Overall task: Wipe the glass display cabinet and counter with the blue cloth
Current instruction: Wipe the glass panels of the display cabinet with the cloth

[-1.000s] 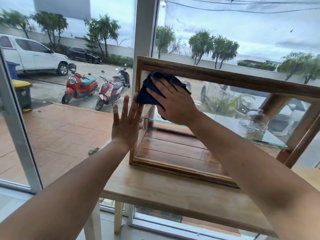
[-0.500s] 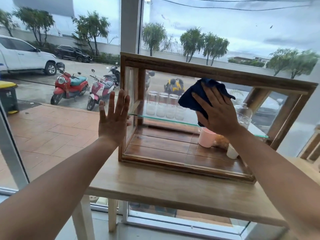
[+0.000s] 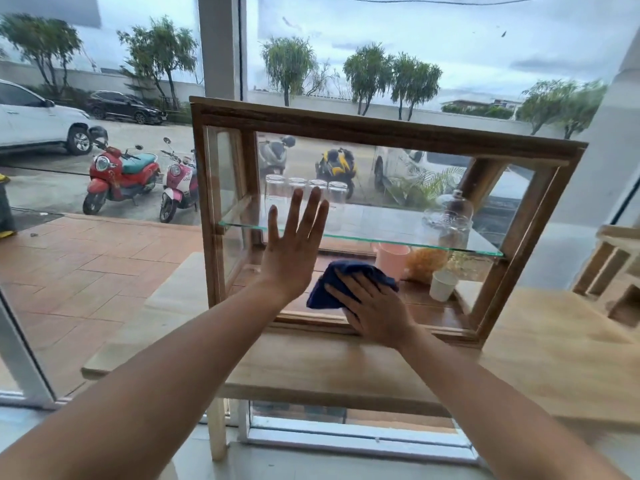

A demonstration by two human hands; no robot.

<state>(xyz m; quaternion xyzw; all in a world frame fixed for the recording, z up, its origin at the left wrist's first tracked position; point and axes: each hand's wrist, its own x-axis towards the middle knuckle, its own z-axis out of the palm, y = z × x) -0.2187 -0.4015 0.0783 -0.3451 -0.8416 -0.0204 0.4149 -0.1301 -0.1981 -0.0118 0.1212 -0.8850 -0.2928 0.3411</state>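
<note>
A wood-framed glass display cabinet (image 3: 381, 124) stands on a pale wooden counter (image 3: 346, 372) against a big window. My right hand (image 3: 375, 308) presses the crumpled blue cloth (image 3: 337, 280) flat against the lower part of the cabinet's front glass, fingers spread over the cloth. My left hand (image 3: 294, 247) lies flat on the front glass further left, fingers straight and pointing up, holding nothing. Inside, several clear glasses (image 3: 304, 190) stand on a glass shelf (image 3: 398, 235).
Within the cabinet are a glass dome jar (image 3: 450, 220), a pink cup (image 3: 393, 259), a white cup (image 3: 443, 285) and something yellow-brown. A wooden rack (image 3: 613, 268) sits at the counter's right. Outside the window are parked scooters and cars.
My right hand has swept the cloth from the upper glass down to the lower middle of the front pane. My left hand has shifted from the cabinet's left edge onto the front glass.
</note>
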